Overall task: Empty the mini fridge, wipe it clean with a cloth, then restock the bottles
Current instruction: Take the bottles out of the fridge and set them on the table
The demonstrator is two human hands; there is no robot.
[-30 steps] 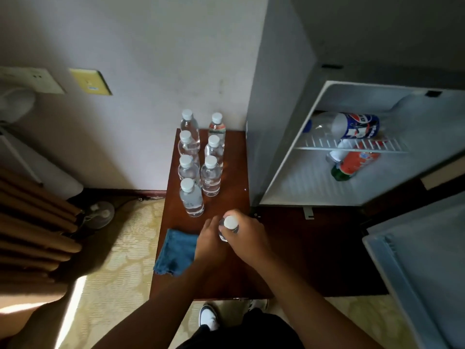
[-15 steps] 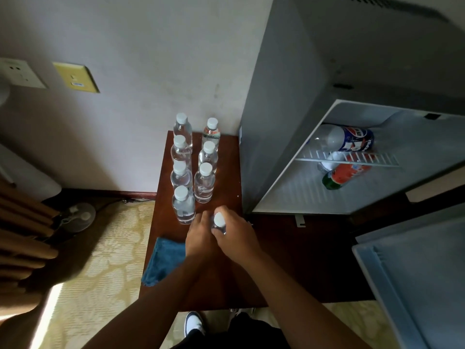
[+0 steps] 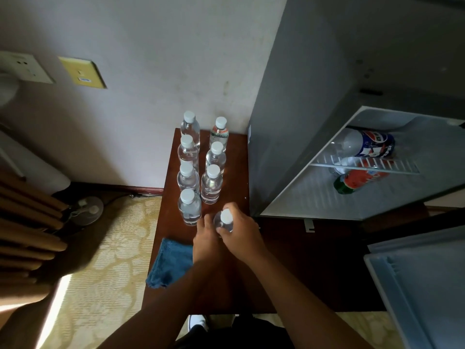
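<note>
My right hand (image 3: 241, 233) and left hand (image 3: 207, 241) both gripped one water bottle (image 3: 224, 221) upright on the table (image 3: 234, 157), beside seven standing bottles (image 3: 198, 170).

Two bare forearms in view, no sleeves reaching the visible length. No watch, ring, band or glove on left hand (image 3: 207, 244) or right hand (image 3: 241, 235). Dark garment (image 3: 239, 333), black or near it, at bottom centre between the forearms; cut and fabric not discernible in the low light. One shoe (image 3: 198, 323) below, white upper with a dark stripe or panel along the side, toe pointing up-frame. Second foot largely hidden behind the garment; only a pale sliver showing, detail not discernible.
</note>
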